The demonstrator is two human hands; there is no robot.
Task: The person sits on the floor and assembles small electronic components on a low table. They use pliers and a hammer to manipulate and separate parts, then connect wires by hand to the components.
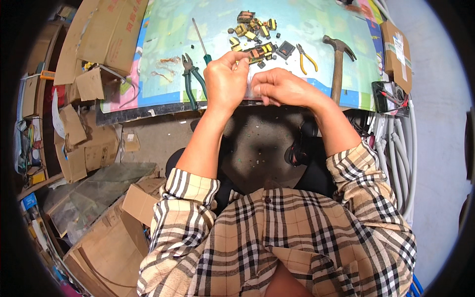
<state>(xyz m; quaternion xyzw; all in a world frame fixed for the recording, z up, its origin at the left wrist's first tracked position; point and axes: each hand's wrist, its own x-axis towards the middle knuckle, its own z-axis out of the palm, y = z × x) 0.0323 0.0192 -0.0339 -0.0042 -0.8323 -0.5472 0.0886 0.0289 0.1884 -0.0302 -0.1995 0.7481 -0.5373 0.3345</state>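
Left hand (225, 81) and right hand (287, 88) curl fingers by the front edge of the desk (168, 37), near yellow-black parts (267, 48). I cannot tell if they pinch.

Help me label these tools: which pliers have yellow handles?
The smaller pliers, just left of the hammer; the larger pliers, beside the screwdriver, have dark green handles instead.

Table (307, 29): hammer (338, 64), yellow-handled pliers (301, 53), green-handled pliers (188, 81), screwdriver (200, 39), yellow-black parts (241, 30).
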